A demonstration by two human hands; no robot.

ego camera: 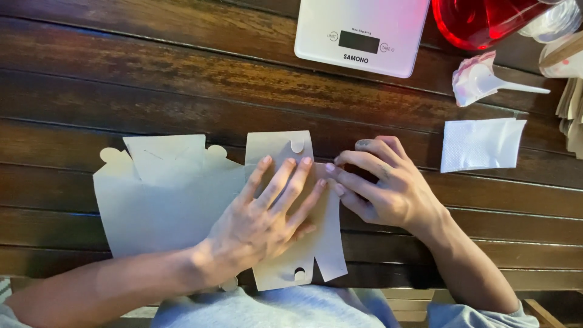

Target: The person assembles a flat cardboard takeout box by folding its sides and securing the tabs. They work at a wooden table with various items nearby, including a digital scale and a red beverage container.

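We note first what escapes us. The flat cardboard cut-out (176, 206) is partly covered by the left hand (267, 215), so its middle panel and any creases there are hidden; its near edge runs under the wrist and against the grey-blue shirt (291, 310). The red container (480, 21) at the top right is cut off by the frame, as are the stack of brown paper pieces (574, 115) at the right edge and the clear item beside it, which we cannot identify. The white plastic scoop (486, 82) is blurred.

The cut-out lies flat on the table, directly before the person, its tabbed flaps pointing away. The left hand lies open, palm down, fingers spread, pressing on it without closing on anything. The right hand (388, 185) rests at the cut-out's right edge, fingers curled and touching the card; we cannot tell whether it pinches the edge.

The surface is a dark brown slatted wooden table (121, 79), worn and streaked. A white kitchen scale (361, 33) sits at the far side, a folded white napkin (480, 144) to the right.
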